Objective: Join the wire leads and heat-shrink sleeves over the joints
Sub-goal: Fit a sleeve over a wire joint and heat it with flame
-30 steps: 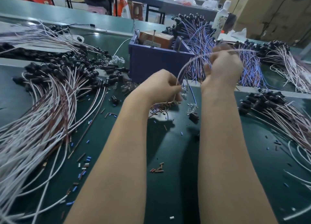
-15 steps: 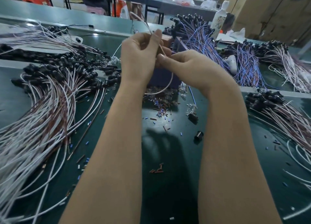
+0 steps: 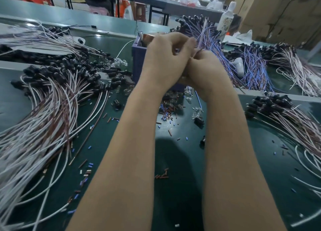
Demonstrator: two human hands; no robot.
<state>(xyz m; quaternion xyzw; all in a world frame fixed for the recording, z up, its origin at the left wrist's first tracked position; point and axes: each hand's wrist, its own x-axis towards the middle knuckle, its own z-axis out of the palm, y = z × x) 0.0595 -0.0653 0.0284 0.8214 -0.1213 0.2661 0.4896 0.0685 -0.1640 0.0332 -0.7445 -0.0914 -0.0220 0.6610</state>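
Wire is pinched at 12 o'clock between the curled fingers of the left hand and right hand, which are touching, before a blue bin. Bundles are spread at 9 o'clock on the table.

A purple bin stands on the green bench, with a white bottle and cardboard boxes beyond.
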